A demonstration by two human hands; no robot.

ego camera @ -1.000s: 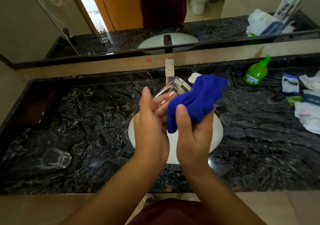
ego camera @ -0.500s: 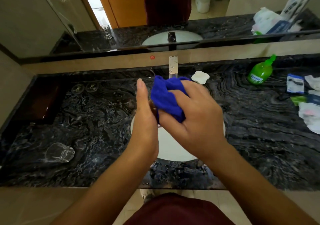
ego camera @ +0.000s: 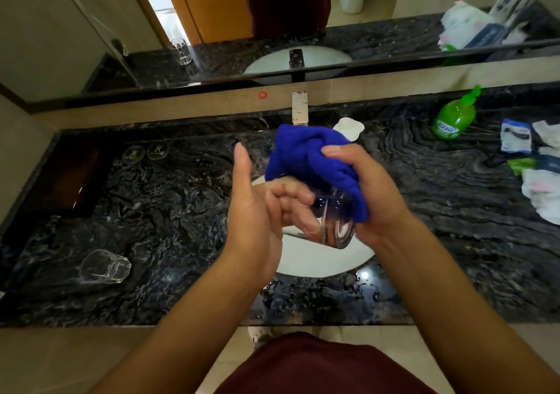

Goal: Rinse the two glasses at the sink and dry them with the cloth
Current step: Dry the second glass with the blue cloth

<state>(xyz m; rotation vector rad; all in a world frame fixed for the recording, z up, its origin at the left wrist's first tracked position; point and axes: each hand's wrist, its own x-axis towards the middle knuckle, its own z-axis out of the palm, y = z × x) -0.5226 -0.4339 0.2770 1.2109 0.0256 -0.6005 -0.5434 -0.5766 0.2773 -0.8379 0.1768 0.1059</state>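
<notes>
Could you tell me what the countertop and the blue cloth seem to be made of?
The countertop looks like polished dark marble or similar stone: wavy grey veining and glossy reflections. The blue cloth appears to be soft, matte microfibre or terry; it bunches in thick folds.

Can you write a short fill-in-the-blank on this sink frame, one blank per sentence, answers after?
1. The right hand presses a cloth of ____ colour against the held glass.
2. The held glass is gripped by the ____ hand's fingers.
3. The second glass lies on the marble counter to the ____ of the sink basin.
4. The soap bottle is ____.

Answers: blue; left; left; green
</notes>
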